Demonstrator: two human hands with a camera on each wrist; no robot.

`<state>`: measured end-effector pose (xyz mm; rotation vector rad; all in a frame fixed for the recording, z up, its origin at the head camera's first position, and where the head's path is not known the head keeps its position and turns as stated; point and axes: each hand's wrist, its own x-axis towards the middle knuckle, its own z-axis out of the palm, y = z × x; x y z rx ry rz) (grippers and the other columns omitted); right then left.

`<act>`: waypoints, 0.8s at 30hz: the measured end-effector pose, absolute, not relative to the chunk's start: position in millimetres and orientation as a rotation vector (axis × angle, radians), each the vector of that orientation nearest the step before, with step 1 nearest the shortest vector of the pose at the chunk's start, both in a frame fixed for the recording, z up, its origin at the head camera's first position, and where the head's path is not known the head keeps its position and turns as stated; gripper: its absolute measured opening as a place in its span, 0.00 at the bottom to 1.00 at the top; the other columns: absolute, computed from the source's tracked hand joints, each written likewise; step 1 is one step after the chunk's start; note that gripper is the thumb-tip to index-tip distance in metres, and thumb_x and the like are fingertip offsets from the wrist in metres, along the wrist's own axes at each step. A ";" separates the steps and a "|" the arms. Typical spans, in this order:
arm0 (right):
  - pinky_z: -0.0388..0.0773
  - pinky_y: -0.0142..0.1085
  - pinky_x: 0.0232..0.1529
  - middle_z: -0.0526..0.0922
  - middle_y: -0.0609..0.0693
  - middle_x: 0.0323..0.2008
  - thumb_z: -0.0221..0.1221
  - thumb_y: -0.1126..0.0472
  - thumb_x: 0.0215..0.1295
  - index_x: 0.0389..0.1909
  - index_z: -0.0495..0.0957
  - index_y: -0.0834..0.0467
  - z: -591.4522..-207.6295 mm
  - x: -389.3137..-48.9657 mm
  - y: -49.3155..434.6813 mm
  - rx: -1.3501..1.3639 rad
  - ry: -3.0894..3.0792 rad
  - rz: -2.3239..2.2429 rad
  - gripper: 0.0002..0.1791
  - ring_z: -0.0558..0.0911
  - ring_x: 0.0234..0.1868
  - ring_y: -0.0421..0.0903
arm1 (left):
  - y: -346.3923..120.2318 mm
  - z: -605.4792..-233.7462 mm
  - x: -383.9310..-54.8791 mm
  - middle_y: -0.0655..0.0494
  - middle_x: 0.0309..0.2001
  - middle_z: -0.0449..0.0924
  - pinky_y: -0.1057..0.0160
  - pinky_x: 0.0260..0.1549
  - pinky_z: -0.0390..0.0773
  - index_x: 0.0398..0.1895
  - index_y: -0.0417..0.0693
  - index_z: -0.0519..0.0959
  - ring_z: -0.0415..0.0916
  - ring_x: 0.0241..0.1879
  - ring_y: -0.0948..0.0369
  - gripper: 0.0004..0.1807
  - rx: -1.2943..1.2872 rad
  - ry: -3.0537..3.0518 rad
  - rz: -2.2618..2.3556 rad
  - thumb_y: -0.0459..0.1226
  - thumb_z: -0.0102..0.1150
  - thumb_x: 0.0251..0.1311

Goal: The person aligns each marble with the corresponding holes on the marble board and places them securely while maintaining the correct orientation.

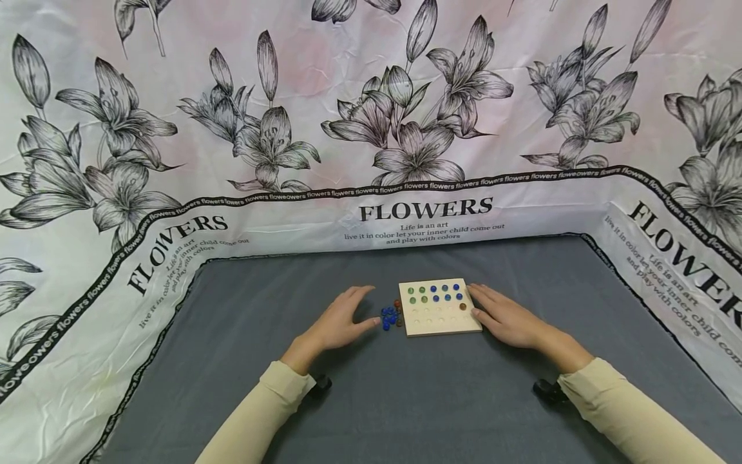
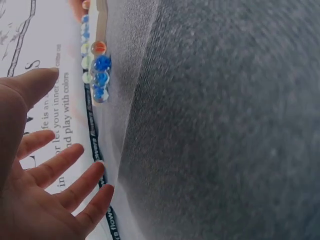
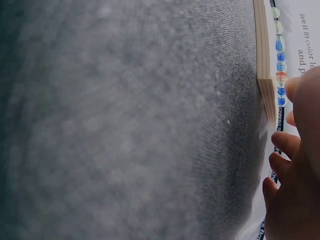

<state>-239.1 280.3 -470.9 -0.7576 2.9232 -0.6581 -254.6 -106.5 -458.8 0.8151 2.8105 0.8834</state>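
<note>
A pale wooden board with rows of round hollows lies on the grey cloth. Green and blue glass marbles sit in its two far rows, and one amber marble rests at the right end of the row below. Left of the board is a small heap of loose marbles, mostly blue with some reddish-brown. My left hand is beside that heap, fingers spread and holding nothing; its palm shows in the left wrist view. At the board's right edge my right hand rests with extended fingers.
Grey cloth covers the surface around the board. A white sheet printed with flowers and lettering rises behind and along both sides. Dark devices are worn at both wrists.
</note>
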 end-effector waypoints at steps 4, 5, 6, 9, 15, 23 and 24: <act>0.56 0.63 0.72 0.57 0.67 0.77 0.46 0.53 0.83 0.78 0.56 0.66 -471.5 -241.5 280.0 -0.769 2.912 -0.650 0.32 0.56 0.77 0.68 | -104.6 -462.5 -256.7 0.44 0.70 0.69 0.44 0.64 0.71 0.77 0.43 0.63 0.70 0.67 0.48 0.39 0.844 2.776 0.896 0.50 0.63 0.70; 0.56 0.63 0.72 0.57 0.67 0.77 0.46 0.53 0.83 0.78 0.56 0.66 -471.8 -242.2 279.9 -0.772 2.912 -0.646 0.31 0.57 0.77 0.68 | -104.4 -463.7 -257.4 0.43 0.68 0.70 0.45 0.62 0.73 0.76 0.42 0.63 0.72 0.65 0.48 0.39 0.854 2.770 0.903 0.49 0.64 0.69; 0.56 0.63 0.72 0.57 0.67 0.77 0.46 0.54 0.83 0.78 0.56 0.66 -472.1 -242.8 279.7 -0.776 2.909 -0.648 0.31 0.57 0.77 0.68 | -104.1 -464.4 -257.8 0.43 0.67 0.72 0.45 0.61 0.74 0.76 0.42 0.64 0.73 0.64 0.48 0.39 0.862 2.765 0.910 0.49 0.64 0.69; 0.57 0.62 0.72 0.58 0.67 0.77 0.46 0.54 0.83 0.78 0.57 0.66 -472.3 -244.7 279.1 -0.790 2.907 -0.641 0.31 0.57 0.77 0.67 | -103.4 -465.5 -259.2 0.43 0.63 0.74 0.46 0.59 0.75 0.75 0.41 0.64 0.74 0.62 0.49 0.39 0.865 2.753 0.913 0.48 0.66 0.68; 0.57 0.62 0.72 0.58 0.65 0.77 0.45 0.54 0.83 0.78 0.58 0.64 -468.7 -243.7 278.0 -0.795 2.920 -0.578 0.30 0.58 0.77 0.66 | -100.4 -464.5 -260.1 0.45 0.58 0.77 0.48 0.55 0.77 0.72 0.40 0.69 0.76 0.57 0.50 0.37 0.888 2.762 0.911 0.45 0.70 0.65; 0.57 0.62 0.72 0.58 0.64 0.78 0.45 0.53 0.84 0.78 0.57 0.63 -470.4 -241.7 278.2 -0.789 2.906 -0.542 0.30 0.57 0.77 0.66 | -93.8 -467.0 -256.6 0.52 0.41 0.83 0.58 0.43 0.80 0.50 0.41 0.81 0.80 0.41 0.57 0.19 0.948 2.762 0.940 0.38 0.74 0.59; 0.57 0.62 0.72 0.58 0.64 0.78 0.45 0.53 0.84 0.78 0.57 0.63 -470.4 -241.5 278.1 -0.791 2.907 -0.544 0.30 0.57 0.77 0.66 | -92.8 -467.3 -256.3 0.52 0.39 0.83 0.59 0.41 0.80 0.47 0.41 0.82 0.80 0.39 0.58 0.16 0.952 2.758 0.955 0.38 0.75 0.59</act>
